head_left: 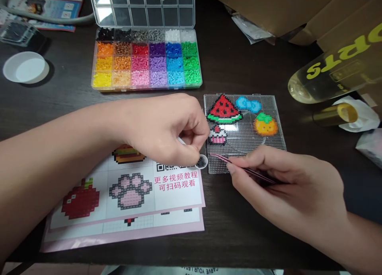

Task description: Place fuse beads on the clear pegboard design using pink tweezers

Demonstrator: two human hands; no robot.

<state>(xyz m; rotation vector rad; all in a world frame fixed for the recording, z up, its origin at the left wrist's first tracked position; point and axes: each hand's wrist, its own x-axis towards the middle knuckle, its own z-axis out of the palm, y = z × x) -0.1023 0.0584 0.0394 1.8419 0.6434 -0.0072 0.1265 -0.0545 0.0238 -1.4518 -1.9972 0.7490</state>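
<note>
My left hand (167,128) is closed on a small white scoop (204,159) that holds dark beads. Most of the scoop's handle is hidden by my fingers. In my right hand (286,183) is a pair of pink tweezers (221,158), tips pointing left over the lower left of a clear pegboard (247,148). Bead figures sit on that board: a watermelon slice (223,110), a blue bow (248,104), an orange fruit (266,126) and a cupcake (217,136). Nothing shows between the tweezer tips.
Beyond my left hand stands an open bead box (146,87) with coloured compartments. Printed pattern sheets (179,197) lie under my left arm. A white dish (8,68) is at the left. A large yellowish bottle (325,74) lies at the right, near a cardboard box (286,12).
</note>
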